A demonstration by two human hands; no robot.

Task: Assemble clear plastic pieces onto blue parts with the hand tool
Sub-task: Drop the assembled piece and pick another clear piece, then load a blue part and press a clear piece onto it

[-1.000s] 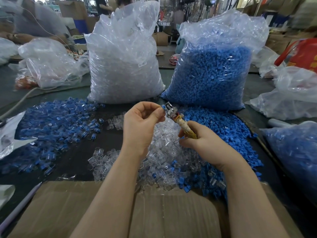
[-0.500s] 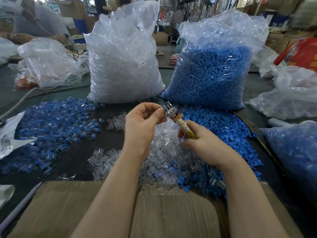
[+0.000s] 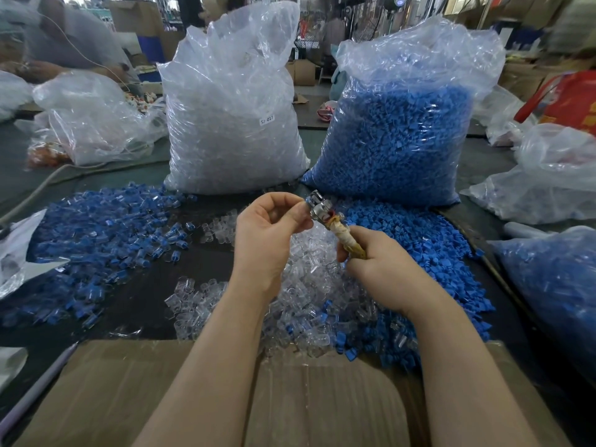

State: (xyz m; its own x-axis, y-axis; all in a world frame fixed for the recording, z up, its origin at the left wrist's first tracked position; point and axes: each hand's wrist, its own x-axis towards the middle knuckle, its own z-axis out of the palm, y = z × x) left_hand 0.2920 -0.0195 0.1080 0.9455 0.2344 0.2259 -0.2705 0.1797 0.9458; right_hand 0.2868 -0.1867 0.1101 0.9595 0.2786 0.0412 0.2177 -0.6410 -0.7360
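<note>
1. Dark table carries everything.
2. Tall bag of clear pieces stands at twelve o'clock, bag of blue parts at one.
3. Assembled blue-and-clear pile sprawls at ten.
4. Loose clear pieces heap dead centre, loose blue parts at three.
5. Cardboard lies flat at six.

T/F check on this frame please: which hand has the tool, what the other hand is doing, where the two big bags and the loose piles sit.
1. The right hand holds the hand tool. True.
2. The left hand lies flat on the table. False: it is raised, fingers pinched at the tool's metal tip.
3. The bag of blue parts stands to the right of the bag of clear pieces. True.
4. Both bags are tied shut. False: both gape open on top.
5. A loose pile of clear pieces lies under the hands. True.
</note>
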